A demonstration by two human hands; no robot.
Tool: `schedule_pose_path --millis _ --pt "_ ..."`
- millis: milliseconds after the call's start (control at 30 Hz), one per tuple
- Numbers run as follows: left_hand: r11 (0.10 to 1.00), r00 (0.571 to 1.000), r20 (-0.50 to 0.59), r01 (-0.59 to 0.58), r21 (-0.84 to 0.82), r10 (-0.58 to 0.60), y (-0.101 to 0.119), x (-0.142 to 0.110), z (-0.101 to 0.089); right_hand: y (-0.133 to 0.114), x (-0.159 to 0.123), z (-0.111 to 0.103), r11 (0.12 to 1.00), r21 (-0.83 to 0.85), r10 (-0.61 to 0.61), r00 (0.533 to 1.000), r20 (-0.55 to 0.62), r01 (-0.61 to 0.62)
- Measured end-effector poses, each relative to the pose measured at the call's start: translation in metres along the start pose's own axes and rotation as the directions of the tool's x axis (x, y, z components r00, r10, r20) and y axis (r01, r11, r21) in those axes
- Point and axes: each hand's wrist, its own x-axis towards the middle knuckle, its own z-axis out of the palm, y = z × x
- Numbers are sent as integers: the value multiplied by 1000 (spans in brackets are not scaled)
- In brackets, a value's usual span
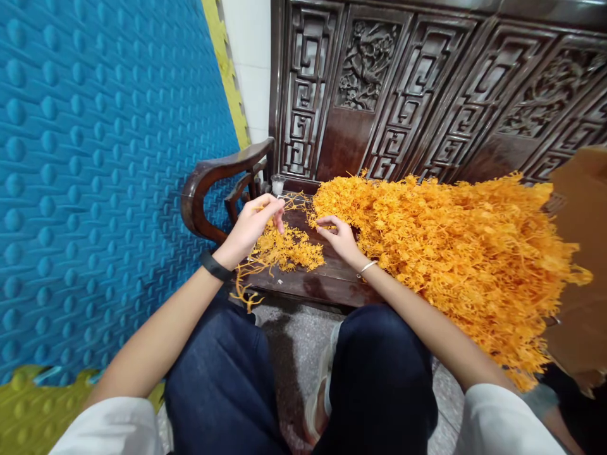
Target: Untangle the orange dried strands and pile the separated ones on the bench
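My left hand (256, 226) is closed, thumb and fingers pinching a thin orange plastic branch; its bare forked stems (245, 292) hang below the wrist. Just right of it, my right hand (340, 240) has thumb and forefinger drawn together beside small orange sprigs; what they pinch is too small to make out. Between and below the hands lies a small heap of orange plastic sprigs (296, 248) on the dark wooden bench seat (308, 287). Beyond my right hand, a large pile of orange artificial foliage (441, 246) covers the seat.
Behind the seat rises a carved wooden backrest (348, 145). A curved armrest (203, 183) borders the left side, near a small whitish cup (278, 184). At far right stands a brown cardboard box (581, 253). Blue foam matting (95, 189) fills the left.
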Motion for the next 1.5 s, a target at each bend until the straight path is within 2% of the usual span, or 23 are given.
schedule_pose_path --millis 133,233,333,500,733,867,1067,1200,1367,1500 --pt "996 996 2 90 -28 -90 -3 4 8 -39 -11 7 991 104 -88 996 -14 89" --pt "995 994 33 103 1 -103 -9 6 16 -65 -23 15 978 144 -161 984 77 149" --pt "992 997 17 73 100 -75 -15 6 25 -78 -32 25 975 92 -216 965 151 204" --pt "984 995 77 52 173 -66 -16 4 32 -79 -34 30 978 164 -153 979 133 131" --pt "990 992 109 52 129 -67 -14 4 29 -84 -31 18 955 295 -80 988 128 39" --pt "987 988 131 59 151 -79 -15 4 29 -83 -30 18 948 318 -78 981 179 17" --pt "979 995 75 45 201 -61 -15 2 30 -78 -31 25 978 174 -156 965 212 120" --pt "983 991 128 18 184 -42 -13 1 31 -81 -32 23 976 157 -180 963 199 150" --pt "969 976 217 -33 244 -22 -17 1 27 -82 -31 19 947 322 -86 977 197 18" --pt "959 950 310 -47 280 -44 -22 2 23 -78 -31 18 936 351 -53 971 233 -34"
